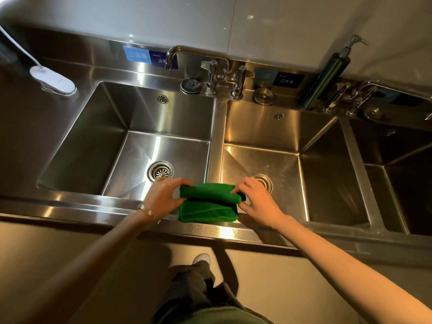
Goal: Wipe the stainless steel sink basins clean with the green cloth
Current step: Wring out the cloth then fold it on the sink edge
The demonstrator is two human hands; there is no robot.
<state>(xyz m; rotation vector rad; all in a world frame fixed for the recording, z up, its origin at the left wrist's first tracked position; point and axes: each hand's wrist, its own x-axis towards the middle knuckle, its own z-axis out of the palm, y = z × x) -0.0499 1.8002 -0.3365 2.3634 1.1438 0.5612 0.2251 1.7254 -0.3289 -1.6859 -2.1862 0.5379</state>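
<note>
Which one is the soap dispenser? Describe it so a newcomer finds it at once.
Start at the stainless steel sink unit and follow its back ledge rightward past the swivel faucet. Beyond the blue label, the soap dispenser leans against the wall. Alone among the chrome fittings, it is a tall dark green bottle with a pump top.

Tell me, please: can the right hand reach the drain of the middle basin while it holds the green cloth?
Probably yes. The right hand pinches the right end of the green cloth just in front of the middle basin's drain, and nothing lies between them. The left hand grips the other end, which may hold it back.
</note>
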